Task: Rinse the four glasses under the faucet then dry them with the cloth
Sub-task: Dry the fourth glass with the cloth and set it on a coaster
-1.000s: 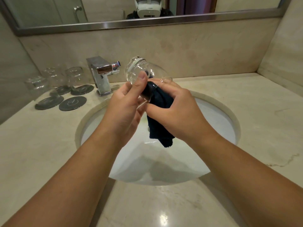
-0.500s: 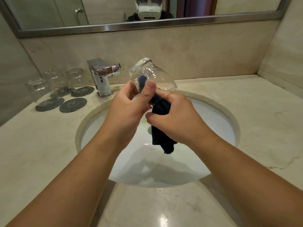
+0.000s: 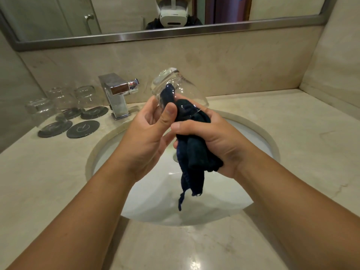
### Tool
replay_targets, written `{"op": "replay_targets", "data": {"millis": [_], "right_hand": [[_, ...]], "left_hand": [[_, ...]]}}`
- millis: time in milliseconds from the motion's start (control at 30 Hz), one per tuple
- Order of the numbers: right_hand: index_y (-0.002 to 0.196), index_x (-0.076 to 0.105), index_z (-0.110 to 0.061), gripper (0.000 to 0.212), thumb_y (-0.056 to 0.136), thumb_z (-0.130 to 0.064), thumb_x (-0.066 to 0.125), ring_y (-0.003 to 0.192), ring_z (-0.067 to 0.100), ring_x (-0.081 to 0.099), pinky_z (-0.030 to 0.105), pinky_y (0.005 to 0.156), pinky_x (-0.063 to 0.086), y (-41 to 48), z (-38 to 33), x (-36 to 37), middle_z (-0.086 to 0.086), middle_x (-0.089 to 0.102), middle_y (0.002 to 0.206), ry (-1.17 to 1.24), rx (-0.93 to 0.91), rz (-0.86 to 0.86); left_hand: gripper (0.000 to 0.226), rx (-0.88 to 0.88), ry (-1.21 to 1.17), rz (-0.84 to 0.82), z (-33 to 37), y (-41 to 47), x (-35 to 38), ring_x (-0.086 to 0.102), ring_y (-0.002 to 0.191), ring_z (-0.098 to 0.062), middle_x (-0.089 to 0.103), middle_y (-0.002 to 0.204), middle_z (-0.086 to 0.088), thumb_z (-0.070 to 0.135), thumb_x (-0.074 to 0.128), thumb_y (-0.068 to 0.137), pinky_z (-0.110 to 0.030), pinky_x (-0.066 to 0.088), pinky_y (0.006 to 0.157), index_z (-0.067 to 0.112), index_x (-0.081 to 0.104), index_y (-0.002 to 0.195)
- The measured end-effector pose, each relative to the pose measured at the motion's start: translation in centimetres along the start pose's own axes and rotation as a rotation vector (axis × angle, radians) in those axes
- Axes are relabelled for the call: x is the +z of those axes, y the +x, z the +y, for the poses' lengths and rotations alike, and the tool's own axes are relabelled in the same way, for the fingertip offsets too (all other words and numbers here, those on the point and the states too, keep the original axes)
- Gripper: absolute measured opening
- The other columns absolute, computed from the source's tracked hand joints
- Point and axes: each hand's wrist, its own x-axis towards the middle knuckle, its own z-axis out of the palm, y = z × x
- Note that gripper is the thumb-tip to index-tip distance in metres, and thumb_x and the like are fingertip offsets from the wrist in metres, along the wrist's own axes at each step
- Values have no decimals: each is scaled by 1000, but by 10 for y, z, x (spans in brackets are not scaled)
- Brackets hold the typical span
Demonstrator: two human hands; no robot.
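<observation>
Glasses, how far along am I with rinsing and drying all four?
Three glasses stand upside down on coasters left of the faucet, apparently finished, though dryness can't be confirmed. The left hand holds the fourth glass over the basin while the right hand pushes the dark cloth inside it. Left: finish drying it and set it on the empty coaster.

Left hand, right hand: bare, thumb nails short. Left forearm and right forearm uncovered up to frame edge. In mirror, reflection of wearer: white headset, rounded front, thin dark line across; white strap going up over head. Dark garment at shoulders.
</observation>
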Motion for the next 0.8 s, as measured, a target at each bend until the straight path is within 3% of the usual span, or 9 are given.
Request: {"op": "replay_targets", "data": {"millis": [133, 233, 300, 367, 467, 567, 700, 800], "right_hand": [[130, 72, -32, 50, 91, -1, 76, 73, 21, 71, 56, 92, 58, 5, 3, -3, 3, 76, 90, -47, 38, 87], [125, 74, -35, 50, 91, 2, 74, 74, 20, 72, 55, 95, 61, 4, 5, -1, -2, 79, 90, -211, -21, 133], [123, 75, -37, 50, 93, 3, 69, 77, 22, 72, 51, 93, 62, 4, 9, 1, -3, 79, 91, -400, -99, 132], [120, 77, -33, 43, 95, 2, 67, 77, 27, 71, 47, 88, 62, 4, 12, 5, -1, 76, 86, -519, -155, 97], [117, 77, -30, 36, 97, -1, 70, 79, 21, 69, 48, 89, 61, 2, 13, 7, 3, 74, 86, -456, -146, 70], [127, 75, -30, 50, 92, 4, 70, 81, 22, 69, 55, 100, 57, 2, 11, 7, 10, 76, 95, -268, -56, 63], [132, 70, -28, 59, 88, 11, 69, 64, 19, 67, 36, 72, 61, -3, 0, 6, 4, 73, 80, -2, 37, -7], [130, 68, -20, 59, 75, 0, 74, 57, 15, 65, 26, 57, 57, -6, -6, 6, 3, 70, 70, 90, 61, -3]], "left_hand": [[63, -47, 2, 4, -4, 3, -3, 60, 140, -30, 65, 147, -16, 35, 64, 102, -48, 44, 121, 5, 46, 153], [67, -72, 17, 39, -3, 5, -3, 62, 134, -31, 68, 137, -18, 40, 63, 97, -48, 45, 119, -3, 49, 147], [63, -62, 36, 66, -1, 5, 1, 70, 114, -18, 72, 116, -7, 48, 64, 92, -38, 53, 104, 2, 59, 134], [61, -56, 31, 98, -1, 4, 4, 73, 114, -19, 71, 113, -5, 51, 66, 90, -35, 57, 100, 5, 60, 131], [57, -58, -27, 96, -1, 3, 6, 73, 121, -29, 74, 118, -12, 46, 71, 94, -38, 58, 105, 4, 60, 130], [59, -56, -42, 65, 2, -1, 5, 74, 117, -29, 76, 119, -15, 47, 73, 84, -40, 59, 105, 6, 61, 126], [73, -28, -41, 7, 3, -3, -1, 63, 135, -37, 64, 144, -24, 45, 69, 82, -54, 47, 119, 3, 55, 141], [72, -32, -34, -18, 3, -2, -1, 61, 138, -33, 64, 147, -19, 43, 66, 91, -49, 48, 117, 11, 47, 152]]}}
